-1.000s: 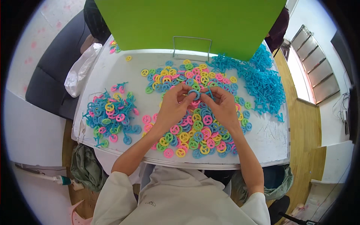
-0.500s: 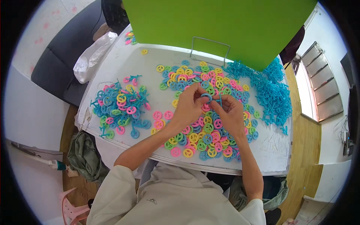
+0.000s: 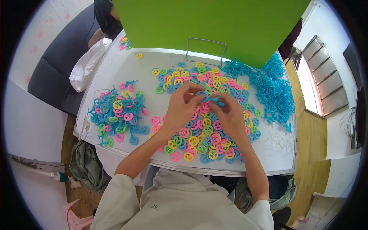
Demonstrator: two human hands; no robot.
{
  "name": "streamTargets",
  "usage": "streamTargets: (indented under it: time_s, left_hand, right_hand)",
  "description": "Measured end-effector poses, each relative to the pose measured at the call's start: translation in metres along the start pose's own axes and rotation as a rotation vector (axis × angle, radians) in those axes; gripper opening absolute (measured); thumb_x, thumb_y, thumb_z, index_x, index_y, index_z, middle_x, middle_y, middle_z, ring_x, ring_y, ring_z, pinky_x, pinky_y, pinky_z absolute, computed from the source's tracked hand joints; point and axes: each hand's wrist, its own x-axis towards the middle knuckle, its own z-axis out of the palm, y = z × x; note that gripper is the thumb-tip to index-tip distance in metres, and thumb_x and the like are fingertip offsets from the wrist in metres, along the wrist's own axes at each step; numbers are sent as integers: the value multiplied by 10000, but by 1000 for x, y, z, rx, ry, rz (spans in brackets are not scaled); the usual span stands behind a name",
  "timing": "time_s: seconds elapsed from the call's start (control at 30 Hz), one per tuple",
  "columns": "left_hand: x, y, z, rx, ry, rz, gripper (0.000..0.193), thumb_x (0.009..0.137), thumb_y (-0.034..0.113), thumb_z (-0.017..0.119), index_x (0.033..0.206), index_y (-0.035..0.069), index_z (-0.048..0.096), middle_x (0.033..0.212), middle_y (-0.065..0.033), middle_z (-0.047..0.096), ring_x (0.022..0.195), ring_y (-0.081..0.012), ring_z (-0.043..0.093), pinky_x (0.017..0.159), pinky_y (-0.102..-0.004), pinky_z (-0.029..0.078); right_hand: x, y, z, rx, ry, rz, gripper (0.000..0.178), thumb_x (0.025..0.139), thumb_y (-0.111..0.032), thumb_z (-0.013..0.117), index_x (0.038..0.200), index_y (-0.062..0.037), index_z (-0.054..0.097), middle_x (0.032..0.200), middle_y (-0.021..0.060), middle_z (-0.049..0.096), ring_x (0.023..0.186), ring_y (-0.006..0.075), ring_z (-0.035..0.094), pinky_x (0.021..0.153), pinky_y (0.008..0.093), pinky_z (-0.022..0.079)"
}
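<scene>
In the head view, near the middle of the frame, our left hand point(image 3: 181, 108) pinches a blue wheel point(image 3: 201, 93). Our right hand point(image 3: 230, 115) has its fingers closed on a blue stick point(image 3: 214, 100), just right of the wheel. The stick lies mostly sideways, its left end by the wheel; we can't tell if they touch.

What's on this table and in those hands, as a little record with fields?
Left hand: pinches a blue wheel
Right hand: pinches a teal stem piece
Table middle: loose wheels in pink, yellow, green, blue
Table left: mixed pile of wheels and teal pieces
Table right: teal heap
Far side: green panel
</scene>
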Motion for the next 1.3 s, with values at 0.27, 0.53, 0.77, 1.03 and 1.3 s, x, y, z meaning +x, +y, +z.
streamTargets:
  time_s: [0.27, 0.53, 0.77, 1.03, 1.3]
  left_hand:
    - [2, -3, -2, -143, -123, -130, 200, 910, -34, 514, 1094, -36, 592, 856, -105, 654, 754, -125, 648, 667, -237, 536]
    - [-1, -9, -1, -84, -35, -30, 183, 922, -9, 513, 1067, -25, 624, 944, -82, 668, 824, -116, 627, 717, -246, 514]
    - [-1, -14, -1, -126, -86, -57, 189, 924, 27, 536, 1075, -11, 643, 928, -88, 676, 795, -130, 656, 684, -249, 550]
    - [-3, -12, 1, -259, -101, -137, 206, 932, 64, 549, 1097, -15, 644, 926, -99, 678, 757, -147, 674, 641, -232, 550]
    - [-6, -10, 3, -156, -98, -162, 228, 938, 55, 538, 1125, -46, 621, 988, -121, 659, 804, -183, 679, 687, -261, 573]
  right_hand:
    - [0, -3, -6, -291, 117, -252, 237, 774, -61, 730, 991, -19, 646, 934, 108, 690, 821, 219, 669, 740, 316, 513]
    - [1, -5, -2, -260, 171, -343, 176, 749, -48, 737, 913, -25, 679, 874, 105, 691, 803, 219, 666, 722, 318, 507]
    - [-1, 2, 0, -248, 220, -305, 116, 751, -66, 730, 861, -53, 693, 834, 98, 685, 780, 262, 656, 679, 345, 510]
    - [-2, 3, 1, -126, 185, -189, 125, 779, -40, 703, 894, 1, 675, 823, 87, 694, 750, 154, 651, 682, 278, 496]
    - [0, 6, -2, -38, 118, -11, 122, 801, -101, 726, 890, -23, 694, 763, 22, 680, 635, 52, 577, 569, 212, 436]
